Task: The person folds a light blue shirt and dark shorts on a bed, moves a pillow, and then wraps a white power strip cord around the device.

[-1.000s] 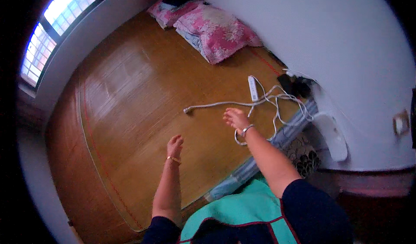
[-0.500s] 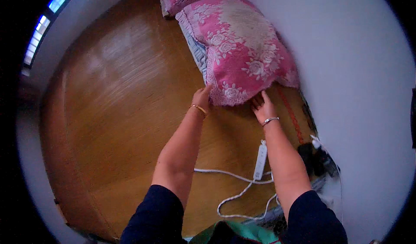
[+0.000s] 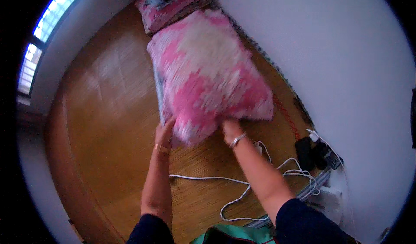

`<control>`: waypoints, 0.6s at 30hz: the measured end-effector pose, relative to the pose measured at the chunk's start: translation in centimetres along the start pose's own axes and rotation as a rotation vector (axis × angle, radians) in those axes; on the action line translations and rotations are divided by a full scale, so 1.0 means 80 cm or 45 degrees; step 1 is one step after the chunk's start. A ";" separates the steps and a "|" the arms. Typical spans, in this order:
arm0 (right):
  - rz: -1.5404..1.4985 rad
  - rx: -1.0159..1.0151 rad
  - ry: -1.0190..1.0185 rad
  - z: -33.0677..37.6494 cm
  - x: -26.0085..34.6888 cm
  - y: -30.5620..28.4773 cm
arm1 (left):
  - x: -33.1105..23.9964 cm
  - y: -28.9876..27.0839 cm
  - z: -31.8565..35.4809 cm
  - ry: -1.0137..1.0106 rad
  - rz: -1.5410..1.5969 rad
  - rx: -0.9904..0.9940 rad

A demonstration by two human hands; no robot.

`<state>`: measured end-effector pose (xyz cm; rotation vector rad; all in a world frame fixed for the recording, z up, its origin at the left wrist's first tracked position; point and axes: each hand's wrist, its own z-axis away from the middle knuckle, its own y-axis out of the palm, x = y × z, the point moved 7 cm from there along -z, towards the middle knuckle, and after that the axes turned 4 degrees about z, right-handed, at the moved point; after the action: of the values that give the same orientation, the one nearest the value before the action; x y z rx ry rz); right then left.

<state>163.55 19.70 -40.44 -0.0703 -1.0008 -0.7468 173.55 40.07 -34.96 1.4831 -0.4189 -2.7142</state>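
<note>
nearest you, your dark sleeves come up from the lower edge over a bit of green cloth [image 3: 229, 235]. a white cable [image 3: 208, 178] trails across the woven mat [image 3: 108, 127] between your forearms, well behind your fingers, and loops off toward the right where a white power strip [image 3: 331, 192] and dark plugs [image 3: 310, 153] lie by the wall [image 3: 338, 62]

your left hand [image 3: 164, 133], a thin bangle at the wrist, is on the near left corner of the pink and white pillow [image 3: 208, 79]; its fingers curl up against the edge, closed on the fabric. your right hand [image 3: 232, 129], with a silver bracelet, is at the pillow's near edge further right; its fingers run in under the pillow, so you cannot tell exactly how they sit, though the hand is clearly gripping it. the pillow is blurred and stretches away from your fingertips, tilted, its near end raised between both hands

beyond its far end, well past your fingers, a second pink pillow [image 3: 173, 6] lies in the corner. far off to the left of your left fingers, a window [image 3: 43, 32] glows bright
</note>
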 end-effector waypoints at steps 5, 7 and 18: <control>0.269 0.117 0.100 0.140 -0.139 0.029 | 0.098 -0.154 0.138 0.032 -0.033 -0.105; 0.495 0.235 0.076 0.155 -0.231 0.028 | 0.128 -0.198 0.194 0.027 -0.176 -0.233; 0.538 -0.041 0.236 0.392 -0.230 0.040 | 0.151 -0.344 0.371 0.112 -0.092 -0.259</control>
<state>136.52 43.92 -36.41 -0.2292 -0.7622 -0.3739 145.33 71.46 -36.39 1.5816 -0.0845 -2.6371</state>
